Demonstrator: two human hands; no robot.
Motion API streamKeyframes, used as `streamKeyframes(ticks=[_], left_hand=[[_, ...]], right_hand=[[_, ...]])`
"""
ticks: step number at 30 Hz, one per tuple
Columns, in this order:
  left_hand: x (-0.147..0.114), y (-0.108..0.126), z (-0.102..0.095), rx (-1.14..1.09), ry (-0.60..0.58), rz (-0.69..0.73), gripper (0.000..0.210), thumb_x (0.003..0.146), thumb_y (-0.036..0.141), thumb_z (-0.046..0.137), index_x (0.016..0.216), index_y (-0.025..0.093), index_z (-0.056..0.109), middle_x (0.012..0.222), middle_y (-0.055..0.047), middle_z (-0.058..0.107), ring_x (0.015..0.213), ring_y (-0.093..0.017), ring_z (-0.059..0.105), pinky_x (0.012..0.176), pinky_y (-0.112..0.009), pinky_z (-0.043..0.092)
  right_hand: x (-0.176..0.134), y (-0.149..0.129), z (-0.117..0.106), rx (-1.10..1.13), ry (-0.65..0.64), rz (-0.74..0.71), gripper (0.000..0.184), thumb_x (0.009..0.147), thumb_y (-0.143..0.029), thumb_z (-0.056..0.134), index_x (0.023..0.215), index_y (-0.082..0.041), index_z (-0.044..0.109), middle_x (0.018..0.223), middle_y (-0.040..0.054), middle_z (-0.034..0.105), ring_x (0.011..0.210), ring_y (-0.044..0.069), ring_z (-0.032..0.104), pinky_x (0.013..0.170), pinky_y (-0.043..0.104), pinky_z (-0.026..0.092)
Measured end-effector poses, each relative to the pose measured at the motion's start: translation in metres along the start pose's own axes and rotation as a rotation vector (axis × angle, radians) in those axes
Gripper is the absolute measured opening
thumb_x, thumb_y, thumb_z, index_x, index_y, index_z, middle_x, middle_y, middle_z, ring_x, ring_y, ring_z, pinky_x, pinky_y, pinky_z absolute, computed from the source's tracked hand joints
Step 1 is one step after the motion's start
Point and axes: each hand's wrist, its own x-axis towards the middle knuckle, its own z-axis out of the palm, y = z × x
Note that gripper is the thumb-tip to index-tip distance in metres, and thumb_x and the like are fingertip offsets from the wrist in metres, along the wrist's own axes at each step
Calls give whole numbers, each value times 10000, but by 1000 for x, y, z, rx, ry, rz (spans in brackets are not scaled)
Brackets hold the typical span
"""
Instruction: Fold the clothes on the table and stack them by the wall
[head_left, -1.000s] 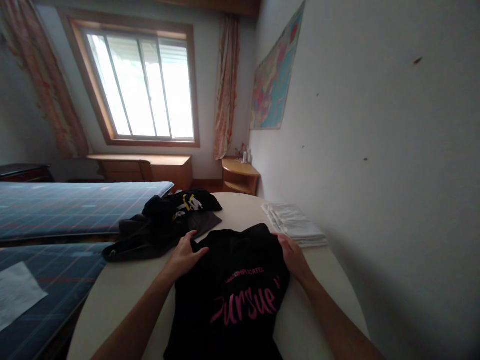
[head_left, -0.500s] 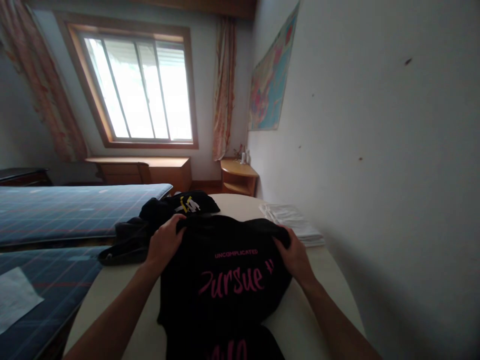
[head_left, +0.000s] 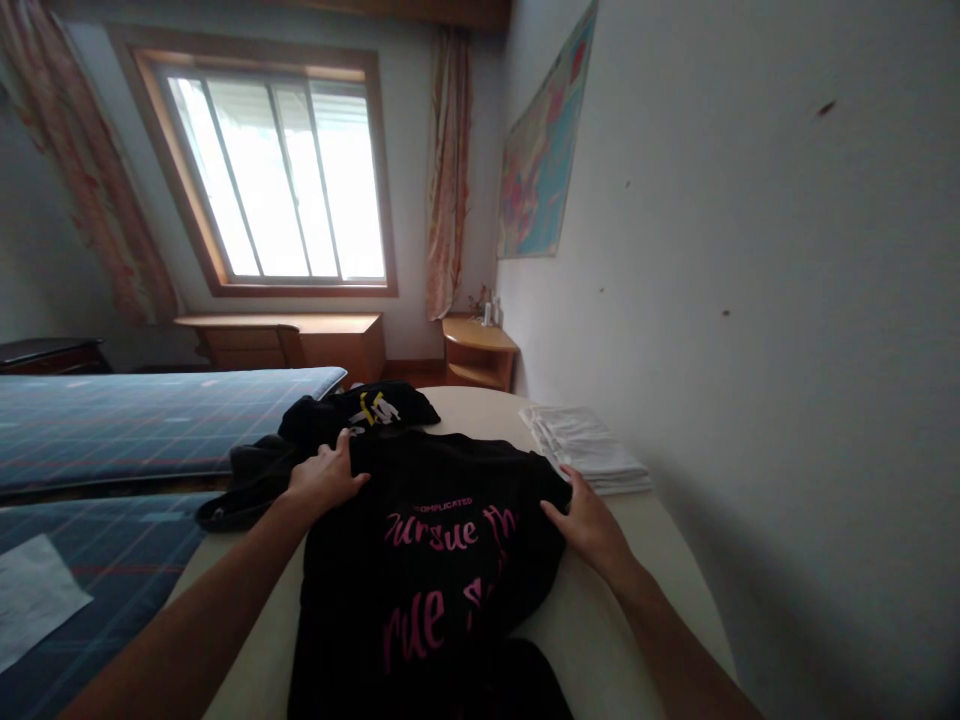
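A black garment [head_left: 450,475] with pink lettering lies spread on a pale round-edged table [head_left: 630,640], its lower part running out of the bottom of the view. At its upper left edge is my left hand [head_left: 324,478], open, thumb apart from the fingers and resting against the cloth. My right hand [head_left: 596,530] is open at the upper right corner, thumb and forefinger spread over the fabric. Behind the left hand sits a second black piece of clothing [head_left: 405,402] with a yellow and white print, bunched next to dark cloth [head_left: 255,480].
Folded white cloth [head_left: 592,450] lies at the table's right edge, close to the wall [head_left: 787,420]. Beds with blue plaid mattresses [head_left: 150,415] stand to the left, one bearing a white paper [head_left: 37,595]. A corner shelf [head_left: 480,340] and a desk [head_left: 337,325] are farther back.
The top edge of the garment, gripped by both hands before, now lies flatter and more lettering shows. Both hands have loosened, and their fingers have spread.
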Motion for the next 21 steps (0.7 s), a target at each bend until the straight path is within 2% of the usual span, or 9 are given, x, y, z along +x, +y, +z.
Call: streamKeyframes(ticks=[2,4,7,11,13,14,16,18,21], left_hand=[[-14,1,5,46,-28,34,891,868,503,569,1532,60,173,1261,-283,600,1114,-419,634,861,-464,502],[-24,2,9,90,-16,98,844,858,397,595,1521,58,197,1222,-266,629,1115,-406,635,854,-447,504],[-31,-1,7,99,23,145,642,876,195,506,1473,90,294,1164,-224,659,1075,-366,661,831,-424,509],[-29,-7,-6,45,222,46,404,944,176,362,1340,140,429,1186,-195,615,955,-321,693,745,-390,526],[-31,-6,-11,46,318,23,342,969,240,361,1278,152,475,1199,-183,590,983,-313,679,730,-363,524],[-34,-3,-10,43,314,31,319,979,293,372,1235,161,508,1179,-171,597,988,-313,675,732,-360,523],[-40,3,-4,25,206,82,337,971,440,423,1115,179,580,1105,-146,634,966,-322,678,747,-378,522],[-47,11,8,21,72,142,414,907,557,518,1042,179,621,1059,-144,659,950,-340,682,764,-408,522],[-54,17,26,57,-45,213,357,871,477,596,1028,162,653,1100,-169,662,980,-352,683,772,-412,524]], right_hand=[[1,1,-6,-15,-38,64,522,811,-369,567,1296,-184,514,1112,132,682,1008,310,670,883,453,507],[4,1,-14,32,-10,103,423,861,-391,507,1237,-201,543,930,87,694,817,273,693,757,402,524],[11,0,-28,187,187,138,407,905,-472,438,1188,-204,556,871,69,671,635,218,654,625,342,503],[20,3,-43,314,447,179,480,899,-536,426,1175,-170,569,923,117,660,713,233,644,660,359,517],[21,5,-45,323,498,172,521,902,-547,423,1226,-160,553,1026,148,650,804,247,644,734,386,530],[21,5,-44,314,502,151,545,902,-553,426,1259,-158,540,1102,165,636,863,256,643,784,405,530],[19,2,-36,262,460,58,587,897,-561,450,1314,-152,518,1242,185,591,1043,286,613,927,452,496],[13,-2,-25,164,352,-56,602,878,-557,499,1329,-158,528,1341,182,545,1240,311,516,1070,492,400],[-2,-9,-7,11,82,-110,674,797,-550,637,1365,-203,537,1467,154,452,1373,332,402,1138,509,321]])
